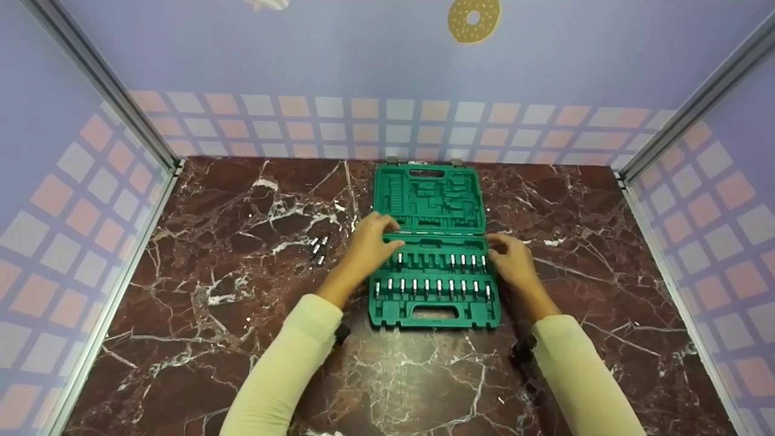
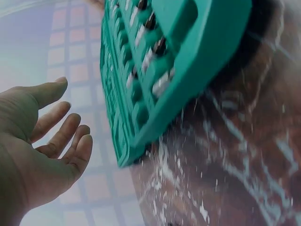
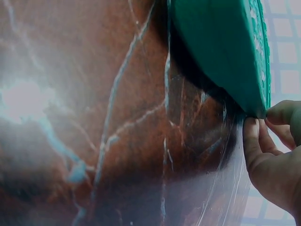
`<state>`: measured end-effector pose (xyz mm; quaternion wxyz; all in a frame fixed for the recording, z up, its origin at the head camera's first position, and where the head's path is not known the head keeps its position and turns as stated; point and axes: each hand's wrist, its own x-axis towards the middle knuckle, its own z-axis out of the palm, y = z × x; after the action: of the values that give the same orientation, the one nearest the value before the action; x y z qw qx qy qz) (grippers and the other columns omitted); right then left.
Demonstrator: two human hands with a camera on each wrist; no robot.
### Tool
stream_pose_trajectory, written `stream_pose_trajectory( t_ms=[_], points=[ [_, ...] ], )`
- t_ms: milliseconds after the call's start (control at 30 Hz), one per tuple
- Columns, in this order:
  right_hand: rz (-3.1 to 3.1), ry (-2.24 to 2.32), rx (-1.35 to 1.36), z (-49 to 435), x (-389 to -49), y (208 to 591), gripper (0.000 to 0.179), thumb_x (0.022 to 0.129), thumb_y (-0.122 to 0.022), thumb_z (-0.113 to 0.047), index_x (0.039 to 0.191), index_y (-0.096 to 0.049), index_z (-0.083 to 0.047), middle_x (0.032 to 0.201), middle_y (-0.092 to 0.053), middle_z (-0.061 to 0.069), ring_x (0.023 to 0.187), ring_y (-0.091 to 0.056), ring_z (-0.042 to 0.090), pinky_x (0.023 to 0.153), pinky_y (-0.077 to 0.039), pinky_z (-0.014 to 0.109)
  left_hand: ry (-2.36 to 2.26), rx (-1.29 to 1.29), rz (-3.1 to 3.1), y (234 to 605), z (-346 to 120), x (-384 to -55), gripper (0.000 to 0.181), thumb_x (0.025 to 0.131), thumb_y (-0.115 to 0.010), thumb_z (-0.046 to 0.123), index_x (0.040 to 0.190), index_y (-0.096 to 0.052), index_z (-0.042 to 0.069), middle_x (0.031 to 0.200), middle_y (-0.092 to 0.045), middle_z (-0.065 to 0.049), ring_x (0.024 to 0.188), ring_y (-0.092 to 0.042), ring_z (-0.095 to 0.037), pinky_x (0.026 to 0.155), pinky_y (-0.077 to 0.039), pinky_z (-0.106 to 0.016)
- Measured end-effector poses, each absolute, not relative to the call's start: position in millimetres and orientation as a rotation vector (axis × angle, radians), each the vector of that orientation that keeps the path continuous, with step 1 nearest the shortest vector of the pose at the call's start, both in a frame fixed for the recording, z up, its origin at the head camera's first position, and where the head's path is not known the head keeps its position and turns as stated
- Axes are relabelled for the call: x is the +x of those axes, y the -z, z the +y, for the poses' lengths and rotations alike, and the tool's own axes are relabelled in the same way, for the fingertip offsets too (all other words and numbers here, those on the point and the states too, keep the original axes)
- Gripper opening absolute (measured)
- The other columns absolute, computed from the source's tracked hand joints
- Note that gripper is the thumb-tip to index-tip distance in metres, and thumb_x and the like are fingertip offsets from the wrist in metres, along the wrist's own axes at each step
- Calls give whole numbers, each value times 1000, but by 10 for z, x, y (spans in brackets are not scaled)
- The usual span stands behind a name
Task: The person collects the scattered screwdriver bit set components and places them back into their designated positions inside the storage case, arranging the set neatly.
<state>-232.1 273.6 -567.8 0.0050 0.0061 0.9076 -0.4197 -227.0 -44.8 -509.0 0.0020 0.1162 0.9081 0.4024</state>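
A green plastic case point(image 1: 382, 315) lies unfolded on the marbled surface, its moulded lid point(image 1: 396, 175) toward the back wall. Silver socket bits point(image 1: 439, 286) with dark tips fill a front row of slots; the row behind holds several bits and some bare slots. My left hand point(image 1: 370, 241) hovers over the tray's left side, holding nothing; in the left wrist view its relaxed fingers point(image 2: 61, 136) are apart from the case. At the right rear corner of the tray my right hand point(image 1: 513, 259) pinches the case edge between thumb and fingers point(image 3: 253, 136).
Several loose bits point(image 1: 319, 248) lie on the dark red marbled tabletop point(image 1: 242, 290), left of the case. A purple back wall point(image 1: 363, 60) with pink and white squares stands behind the lid. Side walls point(image 1: 726, 194) bound the surface left and right.
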Motion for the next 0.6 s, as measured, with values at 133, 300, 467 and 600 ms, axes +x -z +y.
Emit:
stream_pose_trajectory(
  t_ms=[133,300,467,600],
  points=[
    [2854,1305,11,2754,-2325,5659,35,97,-60,0,130,-67,2,120,-70,25,112,-66,39,95,-53,50,-1269,343,2878,5078,-617,-2265,33,89,-82,15,117,-70,1,113,-65,-13,107,-63,-31,96,-55,-43],
    [2847,1333,30,2753,-2329,5675,34,96,-60,0,129,-68,1,119,-71,24,109,-66,36,89,-53,42,-1285,312,2928,5149,-866,-2216,34,86,-83,12,116,-71,1,113,-66,-16,105,-63,-34,97,-54,-47],
    [2845,1334,21,2752,-2323,5677,35,96,-59,0,130,-68,1,120,-71,24,108,-67,36,88,-53,41,-1308,250,2985,5267,-1115,-2137,35,83,-85,10,113,-71,-1,108,-66,-18,104,-63,-38,97,-53,-49],
    [2842,1325,19,2752,-2314,5680,35,98,-59,-2,132,-67,-1,121,-70,24,111,-67,37,91,-54,48,-1289,182,3032,5350,-1277,-2072,37,81,-86,9,113,-70,-1,108,-65,-18,100,-63,-37,94,-54,-48]
  ],
)
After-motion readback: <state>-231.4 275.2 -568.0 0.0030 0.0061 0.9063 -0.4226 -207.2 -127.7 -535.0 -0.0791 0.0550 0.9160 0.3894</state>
